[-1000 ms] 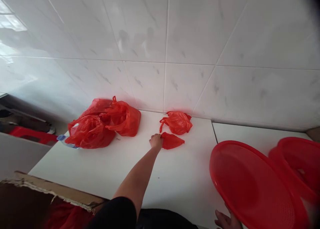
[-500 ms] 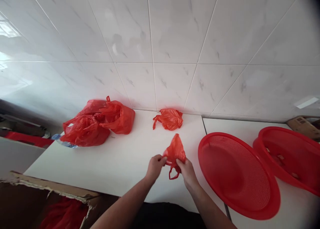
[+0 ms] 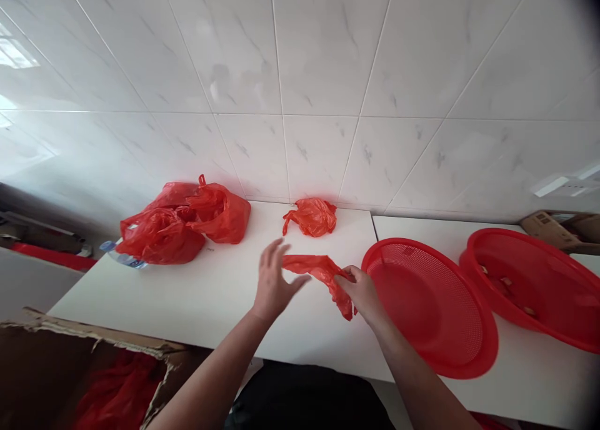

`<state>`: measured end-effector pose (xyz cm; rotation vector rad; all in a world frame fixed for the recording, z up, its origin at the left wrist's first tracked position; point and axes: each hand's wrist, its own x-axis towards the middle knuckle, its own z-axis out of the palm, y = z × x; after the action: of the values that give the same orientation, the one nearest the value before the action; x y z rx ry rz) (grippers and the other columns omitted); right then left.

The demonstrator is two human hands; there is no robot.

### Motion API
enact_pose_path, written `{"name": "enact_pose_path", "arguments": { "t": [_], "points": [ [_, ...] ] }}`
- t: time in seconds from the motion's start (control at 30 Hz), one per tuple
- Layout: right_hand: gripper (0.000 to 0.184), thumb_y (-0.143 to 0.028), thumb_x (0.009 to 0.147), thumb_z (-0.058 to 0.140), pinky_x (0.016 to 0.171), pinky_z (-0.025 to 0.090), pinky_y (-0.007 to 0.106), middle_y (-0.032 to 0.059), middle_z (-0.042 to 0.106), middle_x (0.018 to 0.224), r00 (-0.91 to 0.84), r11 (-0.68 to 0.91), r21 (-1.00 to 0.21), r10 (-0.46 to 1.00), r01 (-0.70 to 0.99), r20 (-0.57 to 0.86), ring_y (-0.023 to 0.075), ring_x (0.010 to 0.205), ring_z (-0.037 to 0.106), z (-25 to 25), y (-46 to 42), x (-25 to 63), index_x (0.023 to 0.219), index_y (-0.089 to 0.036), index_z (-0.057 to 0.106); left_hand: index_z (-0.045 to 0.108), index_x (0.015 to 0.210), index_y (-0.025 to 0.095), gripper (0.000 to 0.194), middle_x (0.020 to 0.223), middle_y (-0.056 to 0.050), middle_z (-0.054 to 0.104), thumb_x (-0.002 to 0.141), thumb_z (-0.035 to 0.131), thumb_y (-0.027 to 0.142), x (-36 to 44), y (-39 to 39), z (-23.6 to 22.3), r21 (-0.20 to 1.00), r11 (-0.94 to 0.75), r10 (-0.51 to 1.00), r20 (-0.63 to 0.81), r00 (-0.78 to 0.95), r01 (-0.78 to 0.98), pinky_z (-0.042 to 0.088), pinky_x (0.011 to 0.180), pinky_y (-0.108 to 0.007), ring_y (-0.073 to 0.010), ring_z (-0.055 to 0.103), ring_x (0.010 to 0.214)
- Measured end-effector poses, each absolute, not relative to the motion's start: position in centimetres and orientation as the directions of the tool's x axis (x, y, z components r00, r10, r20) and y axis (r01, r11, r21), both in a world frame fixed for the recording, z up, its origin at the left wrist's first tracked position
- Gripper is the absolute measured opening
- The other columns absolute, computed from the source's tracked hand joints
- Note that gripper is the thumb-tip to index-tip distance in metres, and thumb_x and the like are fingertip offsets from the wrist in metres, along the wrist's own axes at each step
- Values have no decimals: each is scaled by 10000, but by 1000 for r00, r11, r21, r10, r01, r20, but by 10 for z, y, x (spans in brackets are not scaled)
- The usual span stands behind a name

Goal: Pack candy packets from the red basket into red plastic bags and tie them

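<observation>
Above the white table, a thin red plastic bag (image 3: 323,270) hangs crumpled between my hands. My right hand (image 3: 360,289) pinches it near its right end. Fingers spread, my left hand (image 3: 275,280) is beside the bag's left end; whether the fingertips touch it I cannot tell. Behind my hands, against the wall, lies another crumpled red bag (image 3: 315,217) with a loop trailing left. Full-looking red bags (image 3: 164,233) stand together at the left, and their contents are hidden.
Right of my hands is a red perforated basket (image 3: 422,305). A second red basket (image 3: 553,286) beyond it holds a few small pieces. A torn cardboard box (image 3: 107,335) with red plastic inside stands at the lower left. A clear bottle (image 3: 124,255) lies by the full bags.
My left hand has let go of its pinch and opened, moving up and left. The bag has gone from a hanging triangle to a stretched strip. My right hand has shifted right with it.
</observation>
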<state>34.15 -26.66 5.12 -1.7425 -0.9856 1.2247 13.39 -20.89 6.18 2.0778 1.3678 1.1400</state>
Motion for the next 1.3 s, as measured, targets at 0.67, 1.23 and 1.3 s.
{"name": "enact_pose_path", "arguments": {
  "t": [0.67, 1.23, 1.3],
  "points": [
    [136, -263, 783, 547, 495, 446, 240, 6, 638, 894, -55, -97, -842, 987, 530, -149, 101, 559, 572, 81, -240, 361, 811, -248, 680, 487, 1343, 290, 781, 1422, -86, 458, 614, 765, 321, 147, -188, 107, 574, -511, 800, 45, 599, 640, 391, 972, -417, -318, 408, 1281],
    [484, -498, 711, 680, 767, 517, 329, 85, 630, 1086, 279, -246, -969, 931, -1, -237, 209, 917, 629, 40, -231, 294, 1075, -207, 553, 485, 686, 185, 269, 621, 39, 506, 718, 675, 373, 176, -174, 39, 949, 307, 930, -285, 232, -66, 385, 551, -242, -97, 458, 542],
    [400, -460, 713, 676, 730, 515, 318, 59, 673, 959, 83, -272, -958, 957, -86, -279, 193, 830, 641, 33, -221, 296, 993, -185, 601, 477, 688, 179, 319, 606, 28, 516, 715, 693, 413, 176, -175, 33, 864, 452, 869, -370, 327, -223, 407, 554, -252, -99, 474, 525]
  ]
}}
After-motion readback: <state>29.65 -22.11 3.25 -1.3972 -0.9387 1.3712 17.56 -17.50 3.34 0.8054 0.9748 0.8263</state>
